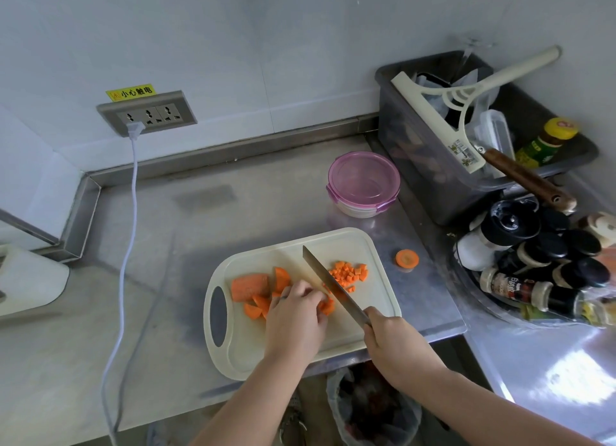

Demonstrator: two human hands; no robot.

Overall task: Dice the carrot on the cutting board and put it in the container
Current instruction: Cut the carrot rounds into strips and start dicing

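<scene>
Nearest the lens, two bare forearms are seen reaching onto the cutting board, which is laid on the steel worktop. A knife is gripped by the right hand, whose fingers are wrapped closed round the handle; the blade is slanted across the board from near-right to far-left. The left hand is arched over a carrot piece, which is pinned under curled fingers and juts out just to their right, at the blade (touching it or not cannot be told). The coming cut is judged to turn on that narrow gap, since the piece is held between fingertips and edge. Dice are heaped beyond the blade, uncut chunks are found left of the left hand, and the container, lid on, is stood past the board's far edge.
</scene>
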